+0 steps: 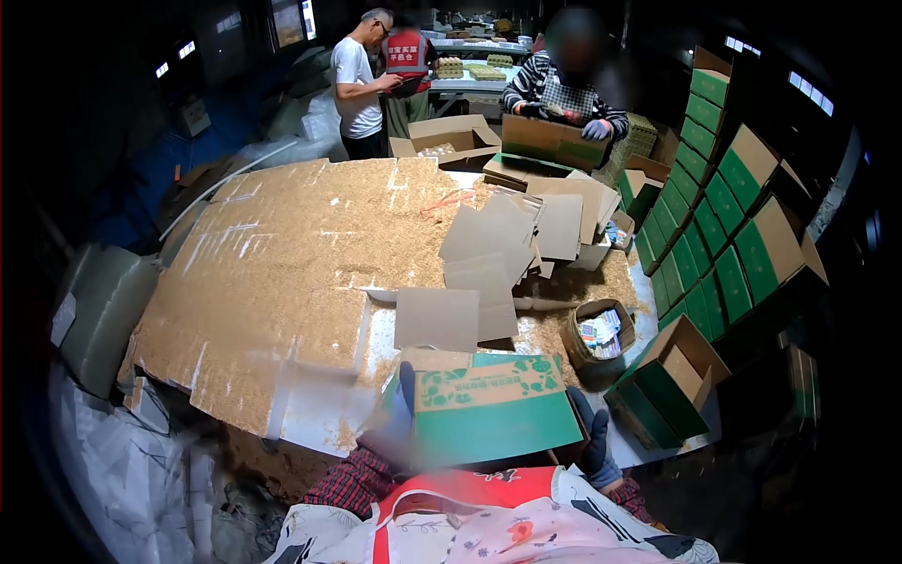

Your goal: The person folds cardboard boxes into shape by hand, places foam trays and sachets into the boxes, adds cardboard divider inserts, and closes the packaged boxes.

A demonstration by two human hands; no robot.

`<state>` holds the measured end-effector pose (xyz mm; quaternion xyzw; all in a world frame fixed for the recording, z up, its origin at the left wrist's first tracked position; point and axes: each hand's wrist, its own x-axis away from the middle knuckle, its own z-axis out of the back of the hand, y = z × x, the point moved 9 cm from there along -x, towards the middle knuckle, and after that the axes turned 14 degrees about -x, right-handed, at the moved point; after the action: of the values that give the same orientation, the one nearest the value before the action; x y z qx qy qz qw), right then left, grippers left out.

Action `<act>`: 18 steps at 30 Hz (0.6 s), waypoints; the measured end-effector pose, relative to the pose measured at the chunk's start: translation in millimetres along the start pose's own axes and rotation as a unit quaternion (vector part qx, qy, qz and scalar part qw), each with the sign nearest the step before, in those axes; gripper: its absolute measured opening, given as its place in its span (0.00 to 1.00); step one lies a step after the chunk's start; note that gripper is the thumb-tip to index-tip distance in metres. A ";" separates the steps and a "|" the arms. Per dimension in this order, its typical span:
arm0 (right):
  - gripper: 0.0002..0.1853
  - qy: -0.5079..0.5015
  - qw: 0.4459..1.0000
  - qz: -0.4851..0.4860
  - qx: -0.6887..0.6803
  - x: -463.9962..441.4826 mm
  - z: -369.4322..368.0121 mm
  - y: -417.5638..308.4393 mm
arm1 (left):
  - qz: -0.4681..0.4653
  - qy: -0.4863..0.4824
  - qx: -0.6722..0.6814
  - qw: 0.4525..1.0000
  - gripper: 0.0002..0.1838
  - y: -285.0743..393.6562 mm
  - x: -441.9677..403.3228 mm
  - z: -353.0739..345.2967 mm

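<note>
A green and brown printed cardboard box (498,425) is right in front of my body at the table's near edge. My left hand (398,418), in a grey-blue glove, presses against its left side, slightly blurred. On the opposite side, my gloved right hand (594,440) is against the box with its fingers pointing up. The box is held between both hands. Just beyond it lies a loose flat cardboard sheet (435,320), with more grey-brown sheets (493,235) piled behind.
Sawdust-like material (282,254) covers much of the table. A basket (575,348) of small printed packets and an open green box (667,385) stand right. Green boxes (700,244) are stacked beyond. A co-worker (568,85) handles a carton (554,141) opposite; two people stand back left.
</note>
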<state>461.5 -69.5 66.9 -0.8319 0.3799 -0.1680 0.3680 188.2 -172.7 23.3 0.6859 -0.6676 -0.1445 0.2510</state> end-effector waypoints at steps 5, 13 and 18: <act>0.42 -0.065 0.946 0.040 0.315 -11.4 -67.8 -36.5 | 0.012 0.015 0.024 1.000 0.35 22.4 -26.7 -36.9; 0.23 0.105 0.701 -0.152 0.689 -76.5 24.9 5.9 | 0.084 0.285 -0.287 0.911 0.23 -91.2 -26.6 218.7; 0.30 0.104 0.692 -0.127 0.703 -81.4 58.2 19.6 | -0.149 0.369 -0.512 0.761 0.25 -40.0 7.6 216.7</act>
<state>430.8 11.6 13.2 -0.3479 0.0776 -0.5169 0.7783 106.8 -213.7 -177.4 0.5462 -0.2395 -0.2364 0.7671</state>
